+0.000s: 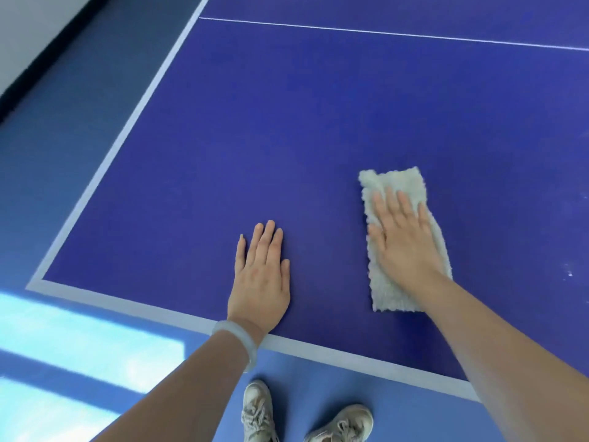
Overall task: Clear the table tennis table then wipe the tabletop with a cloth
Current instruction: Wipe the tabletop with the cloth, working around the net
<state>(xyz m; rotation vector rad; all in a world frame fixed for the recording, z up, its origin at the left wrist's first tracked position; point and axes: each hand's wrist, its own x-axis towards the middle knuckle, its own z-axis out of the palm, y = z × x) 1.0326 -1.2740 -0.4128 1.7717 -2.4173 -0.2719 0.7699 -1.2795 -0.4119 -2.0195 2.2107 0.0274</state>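
Note:
The blue table tennis table point(287, 122) with white edge lines fills most of the head view. A folded, fluffy off-white cloth point(395, 181) lies flat on it near the front edge. My right hand point(404, 237) presses on the cloth with straight, spread fingers. To the left of the cloth, my left hand point(261, 275) rests flat on the bare tabletop, fingers straight, a pale bangle on its wrist.
The table's front edge point(318, 347) runs just before my feet, its left edge point(127, 135) slants away. A thin white centre line point(382, 32) crosses the far tabletop. Blue floor with bright sunlit patches point(79, 346) lies to the left. Small white specks point(570, 274) mark the right side.

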